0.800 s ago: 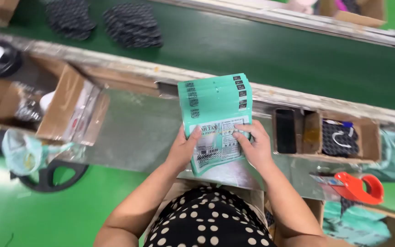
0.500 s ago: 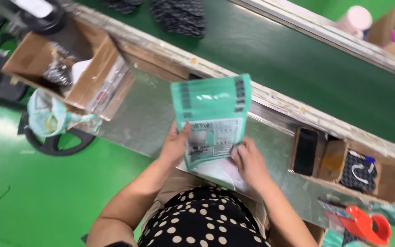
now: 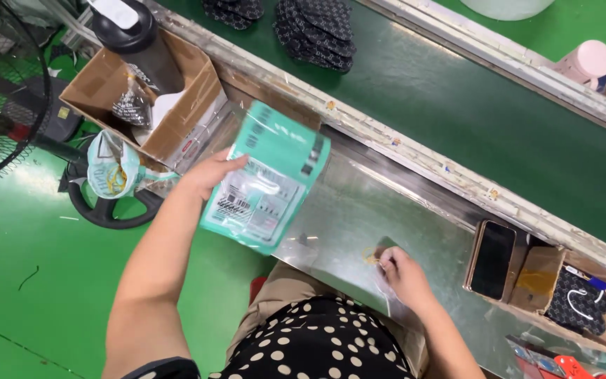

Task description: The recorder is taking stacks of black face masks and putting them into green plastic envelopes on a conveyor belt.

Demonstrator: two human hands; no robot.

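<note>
**Teal packets held over the desk's left end**

Teal flat plastic packets (image 3: 264, 179), a small stack with white printed labels on their faces, sit in the left hand (image 3: 208, 175), tilted and blurred, above the left end of the shiny metal desk (image 3: 359, 210) and just beside the open brown cardboard box (image 3: 177, 105). The left hand's grip closes on the stack's left edge, thumb on top. The right hand (image 3: 405, 277) rests well apart on the desk, fingers pinched on something small and yellowish, perhaps a rubber band (image 3: 371, 257); I cannot tell for sure.

One-handed and held by one edge only, the slick stack could fan out or slide loose, I judge, dropping onto the green floor (image 3: 29, 281) or into the box, where a black bottle with a white lid (image 3: 138, 42) stands. Farther off run the dark green conveyor belt (image 3: 457, 98) carrying dark patterned pouches (image 3: 317, 31), and a black phone (image 3: 494, 260) lies in a cardboard tray (image 3: 538, 270).
</note>
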